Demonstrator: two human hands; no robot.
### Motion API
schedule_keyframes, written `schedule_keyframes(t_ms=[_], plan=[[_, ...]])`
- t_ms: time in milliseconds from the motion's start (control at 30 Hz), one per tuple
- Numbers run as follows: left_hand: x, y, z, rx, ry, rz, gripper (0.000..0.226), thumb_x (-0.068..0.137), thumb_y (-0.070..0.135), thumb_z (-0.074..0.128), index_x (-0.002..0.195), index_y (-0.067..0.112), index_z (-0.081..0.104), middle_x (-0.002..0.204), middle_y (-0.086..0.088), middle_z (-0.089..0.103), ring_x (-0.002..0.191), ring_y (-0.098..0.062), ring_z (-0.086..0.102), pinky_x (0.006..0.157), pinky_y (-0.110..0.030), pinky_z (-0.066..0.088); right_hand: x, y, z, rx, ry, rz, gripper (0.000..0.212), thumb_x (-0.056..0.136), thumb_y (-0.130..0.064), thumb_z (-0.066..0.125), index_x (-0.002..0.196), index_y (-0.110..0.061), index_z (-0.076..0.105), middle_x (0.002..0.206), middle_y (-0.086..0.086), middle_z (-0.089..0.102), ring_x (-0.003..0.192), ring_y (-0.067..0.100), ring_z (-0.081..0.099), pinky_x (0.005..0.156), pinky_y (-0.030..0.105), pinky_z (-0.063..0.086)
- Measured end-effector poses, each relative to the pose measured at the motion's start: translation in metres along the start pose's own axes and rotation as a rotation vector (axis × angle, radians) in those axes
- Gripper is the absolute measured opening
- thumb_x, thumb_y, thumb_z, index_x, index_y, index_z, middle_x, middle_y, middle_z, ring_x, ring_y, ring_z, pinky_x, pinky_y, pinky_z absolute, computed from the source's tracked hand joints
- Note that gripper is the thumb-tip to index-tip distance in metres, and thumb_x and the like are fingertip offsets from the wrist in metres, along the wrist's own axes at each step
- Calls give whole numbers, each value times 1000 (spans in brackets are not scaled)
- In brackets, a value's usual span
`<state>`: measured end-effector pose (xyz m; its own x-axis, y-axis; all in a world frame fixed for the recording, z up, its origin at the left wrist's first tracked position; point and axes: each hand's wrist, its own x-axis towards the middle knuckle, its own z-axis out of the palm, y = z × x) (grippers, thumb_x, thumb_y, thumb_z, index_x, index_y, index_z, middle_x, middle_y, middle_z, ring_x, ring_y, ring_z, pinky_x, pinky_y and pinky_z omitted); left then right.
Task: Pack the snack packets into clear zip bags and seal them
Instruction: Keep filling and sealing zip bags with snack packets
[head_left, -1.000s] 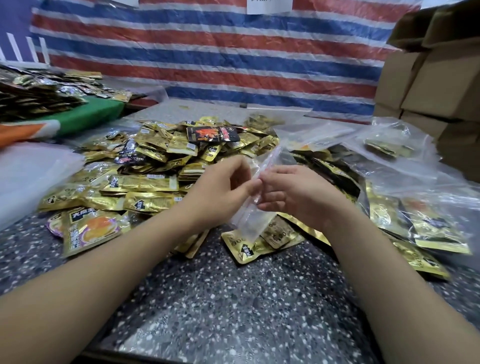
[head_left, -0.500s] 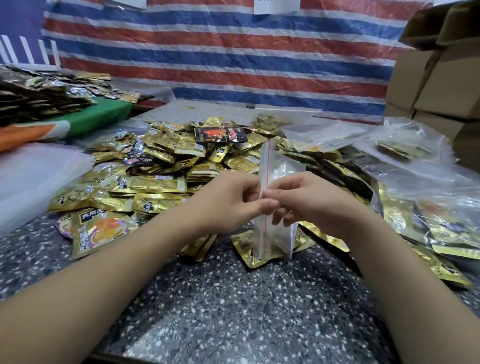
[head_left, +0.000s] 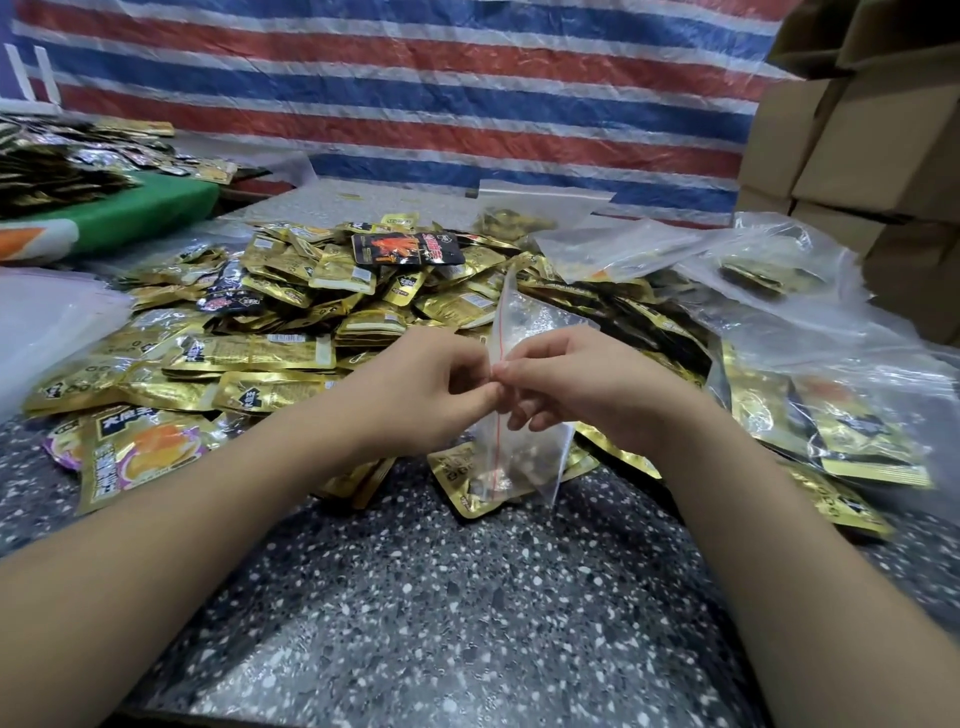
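Zip bag (head_left: 524, 332) upright (red strip vertical) between both hands' grip.

The curled fingers (head_left: 524, 366) of both hands hide where they meet the clear zip bag (head_left: 524, 452), its contents cannot be told, the cardboard boxes (head_left: 857, 156) run off the right edge, and print on the gold packets (head_left: 270, 353) is too small to read.
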<state>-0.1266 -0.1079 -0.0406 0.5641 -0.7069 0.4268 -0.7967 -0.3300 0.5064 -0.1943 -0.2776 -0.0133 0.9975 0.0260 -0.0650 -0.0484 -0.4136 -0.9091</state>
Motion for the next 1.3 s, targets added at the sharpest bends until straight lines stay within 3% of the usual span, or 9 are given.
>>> schedule_keyframes(t_ms=[200,500,700,833,967,1067,1200,1300], plan=[[-1,0,1,-23,-15,-48,35,85,31,72,64,9,54,53,7,45,49,-6,39,49,-21,29,-2,-2,3,-37,17,-7,25,97,-14,62,74,-13,72,62,2,68,66,18,70,55,20,50],[-1,2,0,-26,-37,-103,25,87,14,65,67,0,59,64,-17,57,54,-12,40,50,-25,30,1,0,7,-65,15,-13,23,97,-15,61,77,-9,71,71,7,72,67,18,71,61,24,51],[0,-2,1,-116,-51,-101,28,90,11,65,64,4,59,52,8,53,44,2,49,45,-11,34,1,2,5,-70,11,-25,24,99,-16,60,79,-7,70,68,5,71,65,17,70,58,22,50],[0,-3,0,-171,-65,-91,28,92,12,66,64,11,62,52,9,55,46,1,49,47,-11,34,1,1,6,-97,22,-67,25,98,-12,59,76,-7,68,63,3,68,60,15,67,55,20,48],[0,0,-7,-345,-82,-106,25,95,14,62,71,9,66,52,8,60,44,-5,48,45,-18,38,2,-2,6,19,68,-105,24,97,-13,61,74,-8,67,61,4,64,53,12,61,54,20,46],[2,0,-17,-431,-5,-137,25,97,18,59,77,6,68,60,3,66,49,-11,52,47,-19,43,2,-7,1,123,175,-128,22,95,-13,63,75,-7,67,60,3,61,52,13,57,51,21,44],[8,-13,-31,-388,287,-325,28,96,17,59,72,4,66,59,-1,67,53,-16,54,53,-29,44,2,-6,-14,77,636,-151,36,84,-15,60,52,-18,45,44,-8,40,43,12,34,44,20,30],[10,-17,-34,-378,336,-357,32,96,27,62,76,2,67,64,-5,68,54,-16,54,53,-28,44,2,-4,-12,-6,758,-192,33,73,-26,57,49,-20,36,45,-7,30,45,14,25,44,20,24]])
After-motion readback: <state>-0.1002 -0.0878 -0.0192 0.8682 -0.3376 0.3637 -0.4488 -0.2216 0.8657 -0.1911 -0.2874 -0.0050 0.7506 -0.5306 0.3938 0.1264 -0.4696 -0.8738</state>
